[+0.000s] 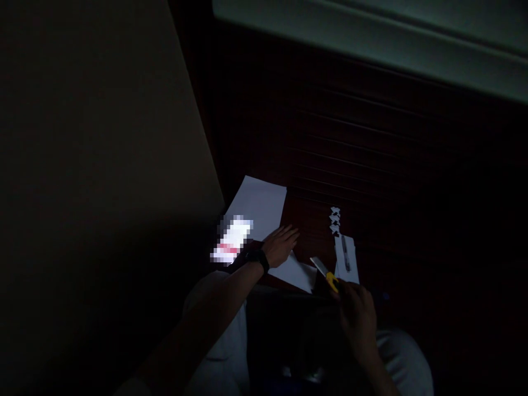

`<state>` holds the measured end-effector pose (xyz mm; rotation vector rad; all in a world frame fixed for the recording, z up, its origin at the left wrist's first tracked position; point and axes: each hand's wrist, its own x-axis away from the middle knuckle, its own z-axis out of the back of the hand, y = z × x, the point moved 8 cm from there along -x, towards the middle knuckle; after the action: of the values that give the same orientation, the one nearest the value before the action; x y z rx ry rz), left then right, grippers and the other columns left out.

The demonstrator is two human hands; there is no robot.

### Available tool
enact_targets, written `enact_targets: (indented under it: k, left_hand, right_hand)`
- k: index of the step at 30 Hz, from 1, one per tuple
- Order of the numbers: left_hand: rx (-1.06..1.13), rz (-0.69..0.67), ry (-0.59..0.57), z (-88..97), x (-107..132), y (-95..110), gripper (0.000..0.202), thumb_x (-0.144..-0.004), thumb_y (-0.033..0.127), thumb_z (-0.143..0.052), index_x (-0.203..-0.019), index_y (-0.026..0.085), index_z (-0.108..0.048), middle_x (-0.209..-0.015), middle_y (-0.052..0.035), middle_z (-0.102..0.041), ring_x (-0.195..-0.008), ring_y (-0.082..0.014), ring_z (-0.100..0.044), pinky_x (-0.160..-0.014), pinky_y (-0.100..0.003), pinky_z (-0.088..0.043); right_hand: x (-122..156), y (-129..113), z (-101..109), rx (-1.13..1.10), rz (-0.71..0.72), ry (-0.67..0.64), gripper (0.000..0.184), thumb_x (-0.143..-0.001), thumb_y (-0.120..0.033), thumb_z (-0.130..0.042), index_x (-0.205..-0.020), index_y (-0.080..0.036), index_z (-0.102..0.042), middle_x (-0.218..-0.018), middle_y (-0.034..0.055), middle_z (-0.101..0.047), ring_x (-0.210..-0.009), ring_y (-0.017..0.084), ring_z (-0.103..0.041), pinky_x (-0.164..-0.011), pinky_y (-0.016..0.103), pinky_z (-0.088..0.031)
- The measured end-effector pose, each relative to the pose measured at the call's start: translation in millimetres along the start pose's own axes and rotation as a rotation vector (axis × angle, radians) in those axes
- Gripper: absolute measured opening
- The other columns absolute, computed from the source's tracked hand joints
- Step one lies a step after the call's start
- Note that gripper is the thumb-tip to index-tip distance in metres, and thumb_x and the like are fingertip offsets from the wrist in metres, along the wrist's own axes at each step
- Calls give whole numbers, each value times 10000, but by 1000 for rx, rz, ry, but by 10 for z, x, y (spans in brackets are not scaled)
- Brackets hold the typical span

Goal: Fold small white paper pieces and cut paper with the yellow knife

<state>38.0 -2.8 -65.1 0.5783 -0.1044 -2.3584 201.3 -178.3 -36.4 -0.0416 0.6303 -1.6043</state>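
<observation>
My left hand (281,245) lies flat with its fingers stretched out, over the upper end of a white sheet of paper (295,272) near the front edge of the dark surface. A dark watch (259,259) is on that wrist. My right hand (358,305) is closed around a yellow utility knife (331,281). Its blade (318,266) is out, pointing up and left, close to the sheet's right end. Whether the blade touches the paper I cannot tell.
A larger white sheet (262,206) lies farther back, beside a bright, blurred-out screen (231,241). At the right, a pen-like object (346,254) rests on white paper (351,275), below several small folded paper pieces (335,220). A pale wall (103,137) stands left.
</observation>
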Motion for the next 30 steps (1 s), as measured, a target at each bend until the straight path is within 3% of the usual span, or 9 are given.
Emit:
enact_targets:
  k: [3,5,8,10,13,18,24,30]
  left_hand:
    - [40,42,15,122,25,76,413,-947,314,-271,-1293,160,-435,-1376,-87,-429,-1320,-190,-283,-1089,-399,-199]
    - [72,-23,-45,128,126,244,486,-910,445,-334,-1296,166,-433,-1385,-101,-412,-1325,-219,-270,-1085,-414,-195]
    - [74,-158,-169,38,386,548,900,-660,703,-524,-1359,169,-336,-1458,-150,-257,-1348,-321,-165,-1073,-495,-159]
    - [32,-176,-215,-40,546,666,991,-604,682,-601,-1387,171,-273,-1467,-166,-221,-1350,-332,-145,-1069,-504,-149]
    - [-62,-138,-219,-117,669,711,839,-697,550,-626,-1376,190,-292,-1445,-158,-286,-1339,-300,-210,-1073,-482,-158]
    - [-111,-135,-191,-133,687,727,664,-782,559,-514,-1313,175,-405,-1389,-147,-394,-1309,-289,-294,-1061,-469,-211]
    - [-111,-127,-130,-132,683,747,476,-856,443,-479,-1263,197,-464,-1333,-116,-477,-1248,-266,-404,-1046,-442,-258]
    - [-62,-105,-121,-93,673,733,540,-833,489,-489,-1270,174,-447,-1327,-138,-479,-1239,-264,-418,-1022,-427,-309]
  right_hand:
    - [-268,389,212,71,-126,39,329,-858,-370,-460,-1070,-146,-574,-1007,136,-605,-916,265,-529,-784,380,-398]
    - [-393,631,276,73,-242,42,382,-873,-425,-412,-1055,-136,-585,-973,137,-629,-889,257,-558,-753,352,-405]
    - [-457,838,229,19,-406,49,488,-847,-523,-395,-1016,-110,-594,-981,164,-635,-871,260,-592,-707,324,-420]
    - [-454,817,55,-98,-451,1,501,-841,-544,-380,-996,-115,-587,-942,156,-647,-834,250,-614,-680,310,-433]
    - [-417,638,-240,-235,-484,-67,501,-840,-539,-366,-1048,-118,-539,-957,151,-647,-827,241,-630,-672,305,-447]
    - [-352,317,-540,-225,-519,-146,508,-720,-519,-559,-1046,-132,-520,-849,131,-664,-764,273,-640,-621,325,-447]
    - [-338,202,-673,-241,-581,-169,418,-661,-413,-638,-990,-173,-543,-857,99,-668,-777,247,-636,-624,306,-445]
    - [-379,180,-694,-325,-590,-120,362,-591,-327,-698,-882,-160,-560,-776,65,-659,-678,213,-617,-588,286,-454]
